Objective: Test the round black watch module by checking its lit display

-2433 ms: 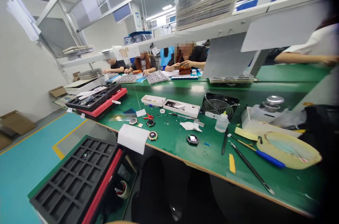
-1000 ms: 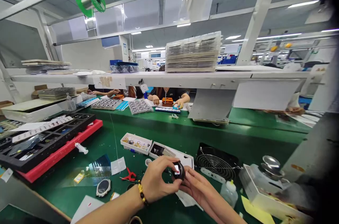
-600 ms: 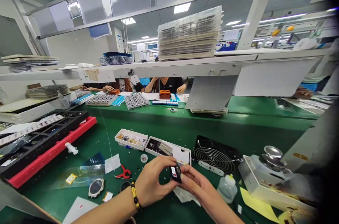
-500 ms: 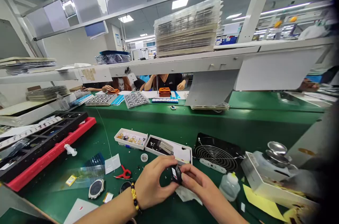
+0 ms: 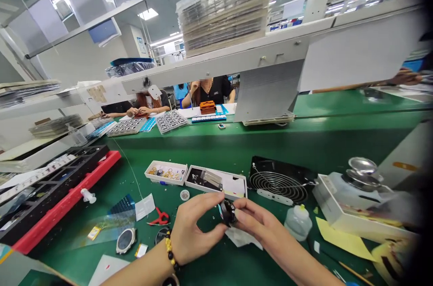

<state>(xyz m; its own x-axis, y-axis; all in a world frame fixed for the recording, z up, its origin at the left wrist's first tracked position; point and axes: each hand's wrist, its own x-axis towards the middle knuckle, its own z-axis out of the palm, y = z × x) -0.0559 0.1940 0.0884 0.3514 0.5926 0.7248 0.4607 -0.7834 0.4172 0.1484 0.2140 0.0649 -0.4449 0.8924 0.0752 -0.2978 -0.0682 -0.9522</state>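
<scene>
Over the green bench [image 5: 216,272] I hold a small round black part [image 5: 227,212] up between both hands. It has a pale edge on its left side and looks like a watch body, though its details are blurred. My left hand [image 5: 196,227] grips it between thumb and fingertips, with a beaded bracelet [image 5: 171,252] on the wrist. From the other side, the fingers of my right hand [image 5: 260,223] pinch its right edge. Beneath the hands lies a crumpled white tissue [image 5: 245,237], partly covered. A round watch case [image 5: 126,240] rests to the left.
White boxes of small parts [image 5: 166,180] stand beyond my hands, near a black fan with a wire guard [image 5: 280,182]. A clear bottle [image 5: 298,223] and a loaded white box [image 5: 355,227] are at right. Red clamp [image 5: 158,217] and black-red rack [image 5: 67,205] lie left. Co-workers sit opposite.
The black part has turned between my fingers, and its white label no longer faces me. My view has tilted and shifted slightly; both hands keep hold.
</scene>
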